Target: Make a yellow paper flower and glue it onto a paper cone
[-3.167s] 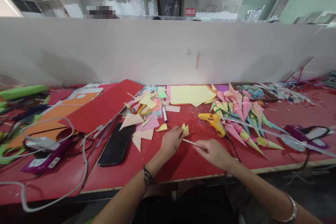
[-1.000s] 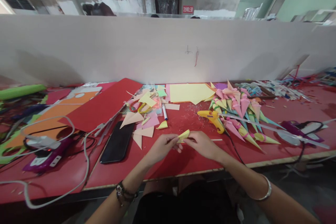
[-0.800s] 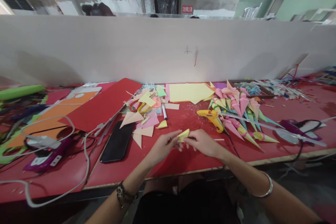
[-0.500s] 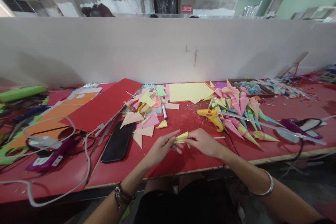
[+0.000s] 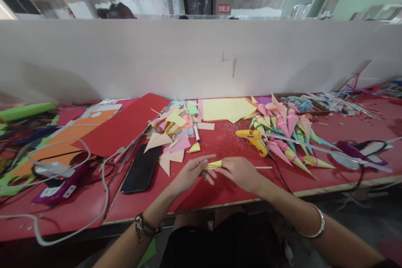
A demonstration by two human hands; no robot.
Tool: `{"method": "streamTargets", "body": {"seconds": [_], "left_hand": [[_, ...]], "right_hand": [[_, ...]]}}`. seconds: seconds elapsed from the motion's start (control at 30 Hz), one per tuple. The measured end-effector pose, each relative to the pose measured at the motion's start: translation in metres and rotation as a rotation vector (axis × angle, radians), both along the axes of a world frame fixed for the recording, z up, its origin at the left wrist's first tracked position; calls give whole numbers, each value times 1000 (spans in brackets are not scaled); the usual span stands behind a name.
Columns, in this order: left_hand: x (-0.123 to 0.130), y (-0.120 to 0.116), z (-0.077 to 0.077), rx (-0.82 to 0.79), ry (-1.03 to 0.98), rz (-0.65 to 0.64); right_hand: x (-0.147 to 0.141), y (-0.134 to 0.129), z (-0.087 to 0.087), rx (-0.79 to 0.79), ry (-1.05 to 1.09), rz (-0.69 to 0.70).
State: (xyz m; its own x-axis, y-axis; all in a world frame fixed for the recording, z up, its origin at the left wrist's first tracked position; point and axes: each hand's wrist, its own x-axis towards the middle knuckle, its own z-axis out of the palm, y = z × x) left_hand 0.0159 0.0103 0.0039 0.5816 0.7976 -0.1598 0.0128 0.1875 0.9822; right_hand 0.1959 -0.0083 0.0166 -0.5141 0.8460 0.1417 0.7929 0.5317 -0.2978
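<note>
Between my two hands, just above the front of the red table, is a piece of yellow paper (image 5: 214, 165) bent into a narrow roll. The fingers of my left hand (image 5: 192, 172) close on its left end, and my right hand (image 5: 240, 172) pinches its right end. A thin white stick (image 5: 263, 168) shows to the right of my right hand; its left end is hidden behind that hand. Beyond my hands lie a small yellow paper piece (image 5: 195, 147) and a blue-capped marker (image 5: 196, 133). A yellow glue gun (image 5: 253, 138) rests behind my right hand.
A black phone (image 5: 141, 171) lies left of my left hand. Colored paper cones (image 5: 290, 127) are piled at the right. Yellow sheets (image 5: 226, 109), a red sheet (image 5: 125, 125) and paper scraps (image 5: 171, 157) cover the back. Cables run from a purple power strip (image 5: 61, 184).
The yellow paper has turned between my fingers and now looks narrower, lying more level. My right hand has shifted slightly right and down.
</note>
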Motion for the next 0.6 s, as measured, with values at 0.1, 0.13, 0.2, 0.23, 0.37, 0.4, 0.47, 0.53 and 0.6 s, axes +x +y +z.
{"method": "streamTargets", "body": {"seconds": [0.1,0.13,0.2,0.23,0.37,0.4,0.47,0.53,0.6], "left_hand": [[-1,-1,-1,0,49,-34],[-2,-1,0,16,77,-48],[-4,-2,3,109,170,-69],[-5,-3,5,189,239,-80],[-9,-4,16,564,576,-148],[-10,-3,18,628,640,-158],[-11,-2,20,691,691,-158],[-10,-2,20,666,651,-154],[-9,-2,17,579,574,-155]], "right_hand": [[-1,1,0,-38,5,1],[-1,2,0,-56,12,4],[1,4,0,-96,42,10],[2,4,0,-121,70,15],[6,7,0,-236,222,55],[6,8,0,-259,249,67],[5,8,0,-282,271,73],[4,8,0,-279,271,73],[2,8,1,-258,243,65]]}}
